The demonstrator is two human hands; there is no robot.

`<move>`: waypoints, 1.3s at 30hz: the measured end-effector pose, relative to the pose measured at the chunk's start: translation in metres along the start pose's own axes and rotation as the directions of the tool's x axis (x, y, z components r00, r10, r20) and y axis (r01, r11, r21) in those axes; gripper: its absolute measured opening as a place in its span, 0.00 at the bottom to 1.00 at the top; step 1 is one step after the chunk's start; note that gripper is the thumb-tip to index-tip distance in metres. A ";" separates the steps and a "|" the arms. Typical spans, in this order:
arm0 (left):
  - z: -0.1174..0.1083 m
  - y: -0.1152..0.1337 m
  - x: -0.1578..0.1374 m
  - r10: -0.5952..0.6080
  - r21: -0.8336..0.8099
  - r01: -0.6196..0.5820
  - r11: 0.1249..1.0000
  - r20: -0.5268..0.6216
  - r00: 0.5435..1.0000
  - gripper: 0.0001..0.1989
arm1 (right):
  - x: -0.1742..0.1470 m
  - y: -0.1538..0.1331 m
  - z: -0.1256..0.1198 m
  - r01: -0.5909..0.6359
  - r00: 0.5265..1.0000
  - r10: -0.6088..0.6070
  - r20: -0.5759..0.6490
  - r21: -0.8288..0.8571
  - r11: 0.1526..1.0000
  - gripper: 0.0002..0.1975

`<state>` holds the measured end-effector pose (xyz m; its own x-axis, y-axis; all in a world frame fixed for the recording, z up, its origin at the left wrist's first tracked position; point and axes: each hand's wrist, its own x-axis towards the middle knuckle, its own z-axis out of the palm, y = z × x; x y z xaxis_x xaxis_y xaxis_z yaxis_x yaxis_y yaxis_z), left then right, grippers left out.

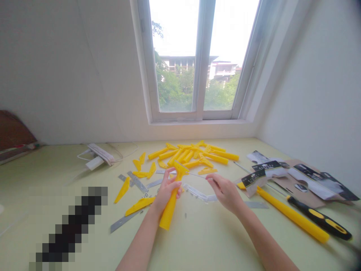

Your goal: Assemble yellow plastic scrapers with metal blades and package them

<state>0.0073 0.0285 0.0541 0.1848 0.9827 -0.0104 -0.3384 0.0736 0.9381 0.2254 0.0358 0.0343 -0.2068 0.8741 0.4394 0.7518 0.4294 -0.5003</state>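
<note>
One yellow handle (168, 215) is wrapped in the left hand (167, 192) above the table (214, 248), its thick end toward the near side, its broad head toward the far edge. The right hand (225, 190) pinches a thin metal rod (199, 175) pointing at that head; whether the tip touches, I cannot tell. Toward the right edge, a black-and-yellow tool grip (318, 218) lies beside a longer yellow handle (296, 216), with card packaging (303, 180) just beyond. Left of the left hand are flat yellow pieces (139, 206), metal strips (124, 222) and tiny metal bits (146, 194). Farther off, yellow handles heap up (184, 155) near the middle of the far edge. A white power strip (101, 153) lies near that edge, toward the far left corner. Beyond stands a window (201, 75).
</note>
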 end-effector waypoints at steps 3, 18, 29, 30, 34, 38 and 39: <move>0.000 0.001 -0.001 -0.005 0.002 0.005 1.000 -0.007 1.000 0.31 | 0.000 -0.001 -0.001 -0.007 1.000 0.007 0.009 -0.006 1.000 0.13; -0.007 -0.007 0.006 -0.084 0.011 0.083 0.996 0.019 0.996 0.32 | -0.001 -0.002 -0.003 -0.004 1.000 0.005 0.005 -0.048 0.999 0.13; -0.007 -0.007 0.006 -0.066 0.032 0.064 0.997 0.049 0.997 0.34 | 0.001 -0.003 -0.006 0.010 1.000 -0.010 0.029 0.001 1.000 0.17; -0.007 -0.007 0.006 -0.070 0.031 0.068 0.997 0.051 0.996 0.34 | 0.001 -0.004 -0.006 0.005 1.000 -0.005 0.031 -0.014 1.000 0.18; -0.008 -0.008 0.005 -0.078 0.043 0.075 0.996 0.061 0.995 0.32 | -0.001 -0.005 -0.006 -0.044 0.999 0.045 0.019 -0.064 0.997 0.14; -0.010 -0.010 0.006 -0.076 0.071 0.070 0.995 0.085 0.993 0.30 | -0.001 -0.003 -0.005 -0.051 0.999 0.051 -0.018 -0.018 0.999 0.10; -0.011 -0.010 0.007 -0.077 0.077 0.070 0.995 0.089 0.993 0.30 | -0.001 -0.002 -0.004 -0.045 0.999 0.046 -0.020 0.015 0.999 0.09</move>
<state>0.0021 0.0360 0.0406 0.2920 0.9550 -0.0518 -0.2525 0.1292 0.9589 0.2265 0.0332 0.0383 -0.1598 0.8881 0.4310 0.7511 0.3927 -0.5307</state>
